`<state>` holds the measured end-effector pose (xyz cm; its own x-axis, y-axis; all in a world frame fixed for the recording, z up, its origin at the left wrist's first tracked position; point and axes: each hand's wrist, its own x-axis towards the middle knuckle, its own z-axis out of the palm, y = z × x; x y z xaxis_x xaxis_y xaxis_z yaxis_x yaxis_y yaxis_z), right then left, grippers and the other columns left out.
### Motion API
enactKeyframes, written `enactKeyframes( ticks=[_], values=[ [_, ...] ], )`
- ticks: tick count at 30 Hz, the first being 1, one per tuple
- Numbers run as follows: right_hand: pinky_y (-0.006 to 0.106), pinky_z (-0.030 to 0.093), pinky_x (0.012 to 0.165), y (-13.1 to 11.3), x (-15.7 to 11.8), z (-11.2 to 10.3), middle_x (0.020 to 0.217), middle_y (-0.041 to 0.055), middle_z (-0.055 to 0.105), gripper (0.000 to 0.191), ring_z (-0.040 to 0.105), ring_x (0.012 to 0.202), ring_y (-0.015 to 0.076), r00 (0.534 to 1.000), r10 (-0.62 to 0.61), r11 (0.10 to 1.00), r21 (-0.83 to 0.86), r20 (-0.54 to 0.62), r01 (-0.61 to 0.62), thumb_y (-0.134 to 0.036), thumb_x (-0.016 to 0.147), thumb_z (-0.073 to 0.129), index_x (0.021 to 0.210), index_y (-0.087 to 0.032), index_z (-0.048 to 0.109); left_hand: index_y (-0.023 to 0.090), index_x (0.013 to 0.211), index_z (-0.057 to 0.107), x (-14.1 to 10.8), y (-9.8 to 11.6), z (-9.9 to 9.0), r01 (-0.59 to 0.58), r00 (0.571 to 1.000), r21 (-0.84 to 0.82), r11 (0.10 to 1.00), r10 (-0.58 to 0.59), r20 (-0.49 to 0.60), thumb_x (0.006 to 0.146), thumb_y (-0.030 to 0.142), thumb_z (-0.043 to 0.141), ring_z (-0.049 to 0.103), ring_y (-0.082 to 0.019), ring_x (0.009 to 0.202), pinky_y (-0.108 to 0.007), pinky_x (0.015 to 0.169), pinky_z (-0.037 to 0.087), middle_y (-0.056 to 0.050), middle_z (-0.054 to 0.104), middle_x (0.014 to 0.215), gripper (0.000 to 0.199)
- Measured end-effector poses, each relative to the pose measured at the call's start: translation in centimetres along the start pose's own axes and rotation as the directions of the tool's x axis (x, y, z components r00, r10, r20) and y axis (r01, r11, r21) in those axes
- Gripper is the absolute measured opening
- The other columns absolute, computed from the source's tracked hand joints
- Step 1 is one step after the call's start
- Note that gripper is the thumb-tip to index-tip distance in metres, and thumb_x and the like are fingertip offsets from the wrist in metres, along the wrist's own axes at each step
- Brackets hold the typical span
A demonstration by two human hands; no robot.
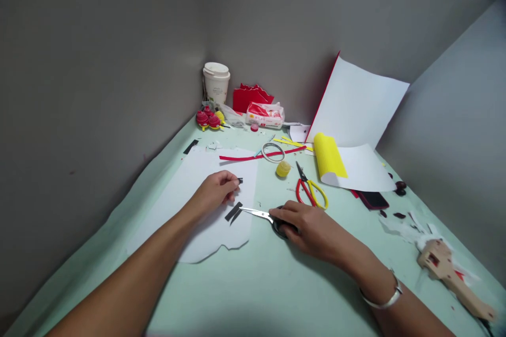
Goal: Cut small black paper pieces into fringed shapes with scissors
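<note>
Above a large white paper sheet (190,184), my left hand (220,188) pinches a small black piece (240,181) between thumb and fingers. My right hand (302,225) is closed around the black handles of a pair of scissors (259,213), low over the table. The slim silver blades point left, towards a black paper strip (233,211) and a thin black sliver (236,216) on the sheet. Just beyond my right hand lie scissors with one red and one yellow handle (312,192). A small yellow roll (283,169) sits behind them.
A red strip (241,158) and a roll of tape (273,152) lie beyond the sheet. A lidded cup (216,84) and red-yellow ornaments (208,119) stand at the back left. Yellow corrugated paper (329,158), a phone (373,200) and a glue gun (454,276) lie on the right.
</note>
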<state>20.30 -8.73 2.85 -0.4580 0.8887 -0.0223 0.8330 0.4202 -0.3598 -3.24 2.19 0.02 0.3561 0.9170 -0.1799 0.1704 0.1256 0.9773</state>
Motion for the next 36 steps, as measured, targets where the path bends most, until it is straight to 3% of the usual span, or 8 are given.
enactKeyframes(
  ticks=[9,12,14,19,22,25,32,36],
  values=[
    [0.033,0.048,0.076,-0.7,-0.3,0.0,0.096,0.0105,0.067,0.038,0.060,0.091,0.0230,0.999,-0.021,0.994,-0.113,-0.043,0.016,-0.007,0.086,0.051,0.118,-0.022,0.067,0.020,0.077,0.058,-0.4,0.6,0.2,-0.058,0.997,0.001,0.998,0.058,-0.044,0.077,0.029,0.063,0.044,-0.010,0.050,-0.025,0.052,0.033,0.004,0.056,0.055,0.011],
    [0.033,0.048,0.078,-0.8,0.4,-0.4,0.094,0.0086,0.069,0.028,0.060,0.090,0.0217,0.992,0.017,0.999,0.050,-0.127,-0.010,-0.016,0.087,0.056,0.112,-0.022,0.069,0.019,0.077,0.059,-1.0,1.0,0.6,-0.066,0.996,-0.062,0.996,0.062,-0.068,0.076,0.029,0.066,0.043,-0.009,0.051,-0.024,0.053,0.033,0.005,0.054,0.055,0.012],
    [0.031,0.049,0.074,-0.8,1.5,-0.6,0.091,0.0059,0.069,0.023,0.061,0.082,0.0185,0.966,0.139,0.963,0.259,-0.217,-0.080,-0.024,0.087,0.059,0.108,-0.021,0.070,0.019,0.079,0.061,-1.3,1.2,1.1,-0.059,0.996,-0.142,0.988,0.050,-0.070,0.075,0.030,0.068,0.045,-0.009,0.052,-0.023,0.053,0.033,0.005,0.054,0.056,0.014],
    [0.024,0.048,0.060,-1.5,5.2,0.1,0.083,0.0013,0.065,0.023,0.059,0.075,0.0146,0.897,0.395,0.616,0.782,-0.198,-0.098,-0.034,0.081,0.066,0.099,-0.020,0.067,0.019,0.083,0.064,-2.1,1.3,2.2,-0.031,0.998,-0.365,0.930,0.008,-0.065,0.071,0.032,0.074,0.048,-0.008,0.057,-0.021,0.056,0.037,0.004,0.058,0.065,0.021],
    [0.023,0.048,0.056,-2.3,6.9,1.2,0.080,-0.0005,0.062,0.025,0.057,0.071,0.0133,0.889,0.420,0.428,0.904,-0.184,-0.015,-0.034,0.076,0.070,0.095,-0.020,0.065,0.019,0.085,0.064,-2.5,1.2,2.7,-0.027,0.997,-0.394,0.919,-0.004,-0.078,0.072,0.035,0.075,0.046,-0.007,0.055,-0.020,0.055,0.037,0.004,0.056,0.063,0.023],
    [0.023,0.048,0.055,-3.0,7.7,2.2,0.077,-0.0010,0.061,0.021,0.057,0.069,0.0129,0.872,0.452,0.343,0.939,-0.190,0.027,-0.032,0.074,0.071,0.089,-0.020,0.064,0.018,0.086,0.064,-2.6,0.9,3.1,-0.045,0.996,-0.404,0.914,0.010,-0.087,0.074,0.037,0.073,0.045,-0.007,0.055,-0.020,0.054,0.036,0.004,0.056,0.063,0.023],
    [0.022,0.047,0.053,-3.4,7.7,2.5,0.072,-0.0011,0.060,0.016,0.055,0.064,0.0122,0.821,0.496,0.392,0.917,-0.281,0.077,-0.034,0.080,0.066,0.083,-0.018,0.064,0.019,0.085,0.064,-2.7,0.4,3.4,-0.063,0.998,-0.316,0.947,0.051,-0.047,0.077,0.039,0.070,0.043,-0.007,0.055,-0.020,0.053,0.034,0.005,0.054,0.064,0.023],
    [0.022,0.045,0.051,-2.6,7.4,1.9,0.068,-0.0024,0.059,0.015,0.052,0.057,0.0111,0.846,0.465,0.483,0.875,-0.262,0.005,-0.034,0.081,0.063,0.081,-0.018,0.063,0.020,0.088,0.064,-2.9,0.8,3.2,-0.092,0.995,-0.238,0.967,0.083,-0.048,0.079,0.038,0.067,0.044,-0.008,0.058,-0.021,0.055,0.035,0.004,0.057,0.071,0.020]
  ],
)
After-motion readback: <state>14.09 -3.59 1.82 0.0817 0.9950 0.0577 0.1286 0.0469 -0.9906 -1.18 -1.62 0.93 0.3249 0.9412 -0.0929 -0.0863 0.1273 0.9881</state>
